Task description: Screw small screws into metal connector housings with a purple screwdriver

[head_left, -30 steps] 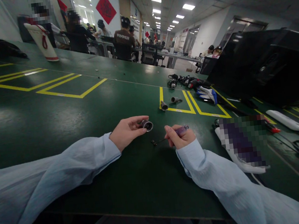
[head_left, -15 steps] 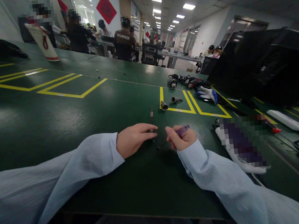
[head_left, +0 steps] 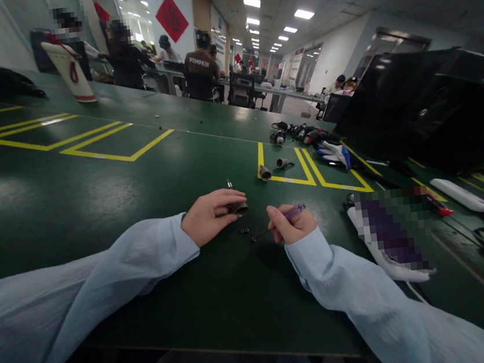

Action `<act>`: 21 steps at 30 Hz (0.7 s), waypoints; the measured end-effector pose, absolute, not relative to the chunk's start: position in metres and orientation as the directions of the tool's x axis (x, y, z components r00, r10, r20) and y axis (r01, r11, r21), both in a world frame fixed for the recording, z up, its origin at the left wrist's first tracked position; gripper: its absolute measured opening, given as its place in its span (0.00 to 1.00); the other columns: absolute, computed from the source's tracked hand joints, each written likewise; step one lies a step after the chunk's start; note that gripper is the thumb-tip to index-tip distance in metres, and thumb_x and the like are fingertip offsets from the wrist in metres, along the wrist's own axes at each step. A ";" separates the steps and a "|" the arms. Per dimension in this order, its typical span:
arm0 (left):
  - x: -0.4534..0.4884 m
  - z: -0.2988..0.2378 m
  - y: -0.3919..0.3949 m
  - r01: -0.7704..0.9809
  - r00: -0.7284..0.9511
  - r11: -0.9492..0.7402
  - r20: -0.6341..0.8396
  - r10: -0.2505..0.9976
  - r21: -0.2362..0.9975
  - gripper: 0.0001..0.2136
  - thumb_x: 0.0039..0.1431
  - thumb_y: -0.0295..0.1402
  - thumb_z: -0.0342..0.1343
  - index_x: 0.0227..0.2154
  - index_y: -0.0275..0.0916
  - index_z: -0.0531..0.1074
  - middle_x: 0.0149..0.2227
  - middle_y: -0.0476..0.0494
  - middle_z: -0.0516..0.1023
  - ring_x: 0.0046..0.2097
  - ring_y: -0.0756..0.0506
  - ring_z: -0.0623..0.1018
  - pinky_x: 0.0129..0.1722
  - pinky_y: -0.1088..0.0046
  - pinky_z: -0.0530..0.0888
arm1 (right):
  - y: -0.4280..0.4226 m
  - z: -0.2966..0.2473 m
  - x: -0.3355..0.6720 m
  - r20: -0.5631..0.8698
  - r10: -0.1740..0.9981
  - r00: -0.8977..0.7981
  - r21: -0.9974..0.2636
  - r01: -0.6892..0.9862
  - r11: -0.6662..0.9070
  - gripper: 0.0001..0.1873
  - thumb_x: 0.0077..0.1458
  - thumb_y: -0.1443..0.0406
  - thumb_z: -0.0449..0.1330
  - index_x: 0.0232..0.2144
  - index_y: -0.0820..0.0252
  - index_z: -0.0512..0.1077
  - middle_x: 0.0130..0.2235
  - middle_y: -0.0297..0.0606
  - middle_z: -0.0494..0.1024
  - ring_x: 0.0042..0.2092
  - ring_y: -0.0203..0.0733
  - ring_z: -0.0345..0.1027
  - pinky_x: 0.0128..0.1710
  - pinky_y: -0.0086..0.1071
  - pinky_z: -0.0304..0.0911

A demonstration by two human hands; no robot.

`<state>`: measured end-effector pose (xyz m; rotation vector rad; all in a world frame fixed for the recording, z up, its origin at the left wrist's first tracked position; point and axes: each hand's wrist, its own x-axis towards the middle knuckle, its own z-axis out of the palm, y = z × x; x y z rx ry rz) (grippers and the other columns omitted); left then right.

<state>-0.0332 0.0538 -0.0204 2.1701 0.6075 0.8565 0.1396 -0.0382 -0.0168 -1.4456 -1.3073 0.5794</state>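
My left hand (head_left: 210,215) is closed around a metal hole saw (head_left: 240,209), its round open end facing me and its thin shank poking up behind the fingers. Fingers hide most of its body. In my right hand (head_left: 290,227) is a screwdriver (head_left: 294,213) with a clear purple handle. Its thin shaft slants down to the left, and a small dark lump shows at the tip; I cannot tell whether that is a separate piece. Two small dark ring-like parts (head_left: 244,231) lie on the green table (head_left: 204,308) between the hands.
Beyond my hands, two more cup-shaped metal hole saws (head_left: 265,172) rest by yellow tape. Farther right are tangled black tools (head_left: 302,132), a glove (head_left: 334,154) and a white-edged device (head_left: 391,263). A white container (head_left: 70,73) stands far left. People sit in the background.
My left hand has drawn back to the left with the hole saw, tilting it so its open end shows. Both small ring-like parts are now uncovered. My right hand has barely moved.
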 end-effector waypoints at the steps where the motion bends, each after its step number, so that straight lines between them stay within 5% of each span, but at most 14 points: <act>1: -0.033 -0.019 0.056 0.122 0.635 -0.493 0.313 0.706 0.861 0.17 0.49 0.25 0.55 0.44 0.34 0.69 0.47 0.38 0.72 0.47 0.42 0.74 0.49 0.58 0.70 | -0.037 -0.017 0.139 0.259 0.916 0.305 -0.920 0.367 0.138 0.23 0.48 0.51 0.54 0.12 0.60 0.64 0.08 0.27 0.61 0.11 0.28 0.54 0.13 0.23 0.52; 5: -0.031 -0.019 0.061 -0.010 0.561 -0.113 0.100 0.822 0.993 0.23 0.42 0.26 0.61 0.45 0.32 0.67 0.44 0.37 0.75 0.45 0.42 0.75 0.50 0.56 0.68 | -0.033 -0.016 0.141 0.147 0.907 0.394 -0.985 0.142 0.098 0.23 0.44 0.50 0.58 0.12 0.61 0.64 0.08 0.27 0.61 0.11 0.27 0.52 0.11 0.22 0.48; 10: -0.031 -0.017 0.055 -0.022 0.561 -0.040 0.046 0.826 0.999 0.22 0.42 0.25 0.61 0.44 0.32 0.68 0.42 0.39 0.76 0.44 0.43 0.76 0.51 0.56 0.67 | -0.032 -0.014 0.141 0.223 0.900 0.374 -0.965 -0.045 0.258 0.20 0.43 0.51 0.59 0.15 0.61 0.66 0.11 0.28 0.65 0.13 0.29 0.55 0.13 0.24 0.51; 15: -0.029 -0.013 0.047 -0.009 0.562 -0.084 0.074 0.824 0.996 0.19 0.42 0.24 0.59 0.42 0.31 0.69 0.43 0.39 0.75 0.44 0.43 0.75 0.50 0.57 0.68 | -0.039 -0.018 0.136 0.518 0.812 0.268 -0.851 0.260 0.457 0.12 0.51 0.59 0.55 0.21 0.58 0.69 0.18 0.32 0.71 0.21 0.33 0.64 0.22 0.29 0.60; 21: -0.027 -0.014 0.044 -0.020 0.540 -0.109 0.102 0.835 0.994 0.20 0.42 0.24 0.59 0.42 0.29 0.68 0.40 0.39 0.76 0.42 0.43 0.76 0.49 0.60 0.70 | -0.038 -0.021 0.134 0.768 0.637 -0.063 -0.507 0.548 0.665 0.08 0.52 0.68 0.54 0.23 0.60 0.71 0.23 0.37 0.74 0.25 0.36 0.65 0.28 0.32 0.61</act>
